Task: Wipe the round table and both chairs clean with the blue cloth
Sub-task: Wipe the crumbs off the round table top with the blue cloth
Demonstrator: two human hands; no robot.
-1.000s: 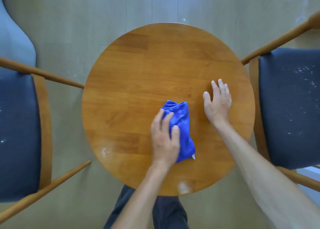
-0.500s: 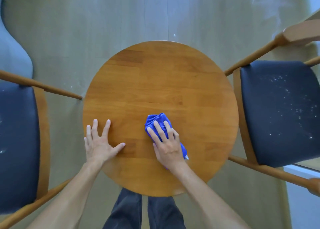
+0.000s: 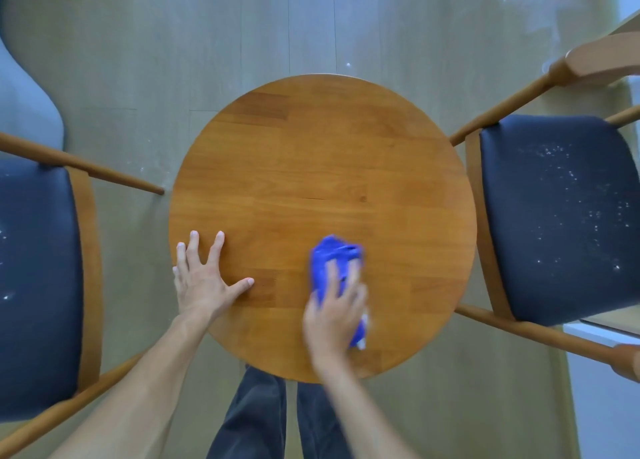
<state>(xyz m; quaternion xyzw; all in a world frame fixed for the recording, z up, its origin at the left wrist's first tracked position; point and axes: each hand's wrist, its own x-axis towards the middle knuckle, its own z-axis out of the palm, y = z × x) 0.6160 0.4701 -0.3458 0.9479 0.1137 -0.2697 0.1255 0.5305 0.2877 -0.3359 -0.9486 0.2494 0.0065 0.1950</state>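
On the near right part of the round table (image 3: 322,167) lies the blue cloth (image 3: 334,256), bunched under your right hand (image 3: 334,314), which presses down on it with fingers spread flat over the fabric; the hand and cloth are blurred, so how far the fingers curl round the cloth cannot be told. A small white tag shows at the cloth's near end, close to the table's rim. Your left hand (image 3: 202,282) rests flat on the wood near the table's left edge, fingers straight and splayed, thumb pointing toward the cloth, holding nothing; the two hands are well apart. Beside the table on your right stands a wooden chair (image 3: 561,216) with a dark padded seat, and that seat is dotted with white specks. On your left stands a second chair (image 3: 38,285) of the same kind, its seat showing only a few specks. Your legs in dark trousers (image 3: 256,420) show below the table's near rim, over a pale floor (image 3: 173,42).
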